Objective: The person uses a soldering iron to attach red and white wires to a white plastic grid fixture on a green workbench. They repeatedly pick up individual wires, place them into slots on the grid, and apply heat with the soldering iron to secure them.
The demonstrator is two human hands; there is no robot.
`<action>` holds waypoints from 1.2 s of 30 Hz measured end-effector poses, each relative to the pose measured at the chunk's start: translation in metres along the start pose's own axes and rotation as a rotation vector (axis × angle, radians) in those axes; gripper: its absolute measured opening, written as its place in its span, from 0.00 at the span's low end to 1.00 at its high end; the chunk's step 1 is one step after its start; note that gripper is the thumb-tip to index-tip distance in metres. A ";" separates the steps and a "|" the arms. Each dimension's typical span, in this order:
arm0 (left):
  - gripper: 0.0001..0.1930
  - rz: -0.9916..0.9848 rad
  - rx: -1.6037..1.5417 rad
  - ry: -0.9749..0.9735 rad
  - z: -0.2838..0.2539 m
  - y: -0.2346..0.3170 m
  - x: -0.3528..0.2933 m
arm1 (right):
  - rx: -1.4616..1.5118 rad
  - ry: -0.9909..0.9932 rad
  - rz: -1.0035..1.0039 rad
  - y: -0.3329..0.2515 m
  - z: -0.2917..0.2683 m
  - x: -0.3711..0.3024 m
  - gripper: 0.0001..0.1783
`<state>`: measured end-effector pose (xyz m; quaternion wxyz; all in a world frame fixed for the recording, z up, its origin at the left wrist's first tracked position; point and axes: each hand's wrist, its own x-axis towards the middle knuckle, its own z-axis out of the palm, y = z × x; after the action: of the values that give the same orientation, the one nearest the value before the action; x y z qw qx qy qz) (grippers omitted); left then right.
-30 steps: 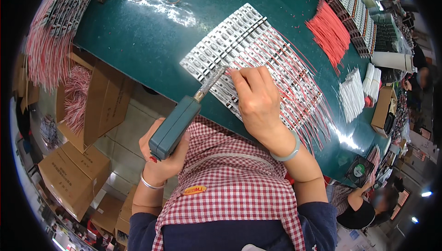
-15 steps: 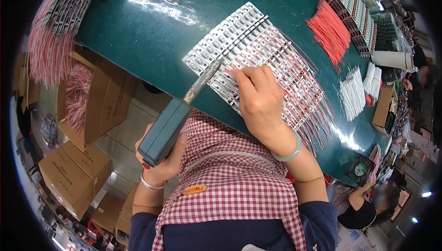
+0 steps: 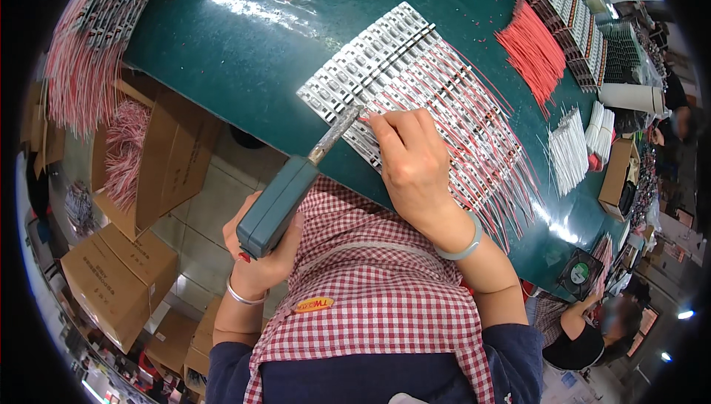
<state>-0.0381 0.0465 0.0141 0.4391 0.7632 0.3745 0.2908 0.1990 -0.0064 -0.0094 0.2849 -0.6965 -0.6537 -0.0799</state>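
Note:
My left hand [image 3: 270, 265] is wrapped round the dark green body of a soldering gun [image 3: 279, 202]. Its long, scorched metal barrel slants up and right, with the tip over a sheet of joined white-and-silver strips [image 3: 333, 82] that lies on the green table. Red and white wires trail from many of the strips toward the right. Just right of the tip, my right hand [image 3: 416, 163] is closed in a pinch at the end of a red wire [image 3: 364, 117]; the fingers partly cover it. Below the hand, some strips are hidden.
Bundles of red wires [image 3: 529, 52] and white wires [image 3: 567, 154] lie to the right, near stacked strips [image 3: 566, 15]. More wired strips [image 3: 111, 19] are piled far left. Cardboard boxes [image 3: 122, 274] stand below the table's left edge. A co-worker [image 3: 581, 334] sits lower right, by a small black fan [image 3: 580, 274].
The soldering gun and my left hand have shifted slightly right, and its tip sits a little lower. My right hand has moved slightly left, still pinching beside the tip.

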 end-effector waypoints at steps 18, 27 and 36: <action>0.14 -0.090 -0.034 0.049 -0.004 -0.007 -0.013 | -0.024 -0.030 0.009 -0.003 -0.003 0.002 0.14; 0.13 0.009 0.004 0.058 -0.008 -0.008 -0.016 | 0.044 -0.013 0.080 -0.013 -0.007 -0.003 0.17; 0.13 0.035 0.036 0.030 -0.009 -0.005 -0.015 | 0.014 0.042 0.028 -0.011 0.002 -0.008 0.11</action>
<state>-0.0549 0.0392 0.0123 0.4146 0.7728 0.3728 0.3032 0.1871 -0.0123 -0.0113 0.3046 -0.7018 -0.6382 -0.0861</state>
